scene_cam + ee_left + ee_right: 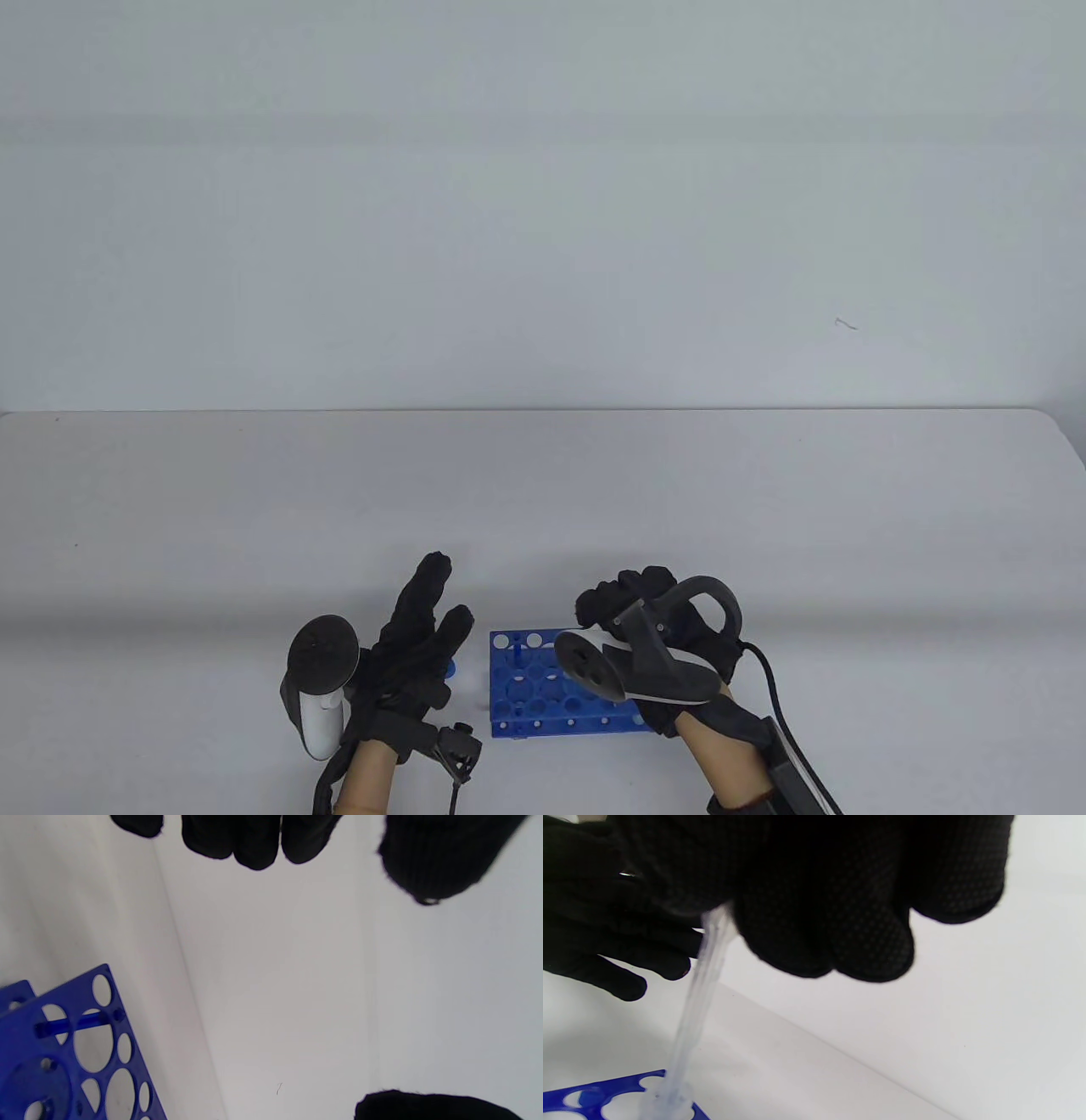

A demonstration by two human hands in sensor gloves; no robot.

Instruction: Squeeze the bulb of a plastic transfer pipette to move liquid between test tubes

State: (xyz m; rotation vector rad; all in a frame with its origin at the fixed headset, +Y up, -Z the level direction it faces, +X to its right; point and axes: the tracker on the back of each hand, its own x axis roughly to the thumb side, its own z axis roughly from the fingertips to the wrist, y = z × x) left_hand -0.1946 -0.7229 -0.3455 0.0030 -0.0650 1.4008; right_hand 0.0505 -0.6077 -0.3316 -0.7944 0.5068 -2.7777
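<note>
A blue test tube rack (526, 692) stands near the table's front edge. My right hand (632, 598) is curled above the rack's right part. In the right wrist view its fingers (823, 921) grip a clear plastic pipette (698, 1001). The pipette's stem slants down into the mouth of a clear tube (666, 1101) set in the rack (594, 1096). The bulb is hidden inside the hand. My left hand (437, 607) is open and holds nothing, fingers spread just left of the rack. Its fingertips (254, 844) hang above the rack's corner (63, 1052).
A small blue round piece (452, 671) lies between my left hand and the rack; I cannot tell what it is. The white table (543, 492) stretches back to a white wall. Cables trail from both wrists at the front edge.
</note>
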